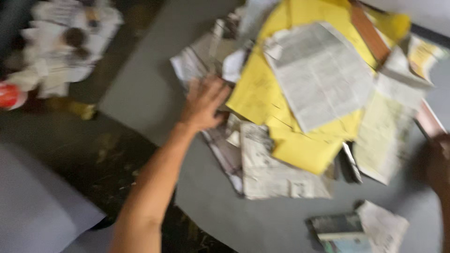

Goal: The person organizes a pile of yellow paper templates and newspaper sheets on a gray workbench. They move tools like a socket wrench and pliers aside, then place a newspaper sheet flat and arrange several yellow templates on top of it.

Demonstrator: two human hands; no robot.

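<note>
At the left edge of the heap of yellow and white paper sheets, the left hand lies flat and spread, nearer than the blurred right hand, whose grip cannot be told.

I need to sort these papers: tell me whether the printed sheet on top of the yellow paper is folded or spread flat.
Spread flat. The printed sheet lies open on the yellow paper, showing only fold creases; blur hides finer detail.
</note>
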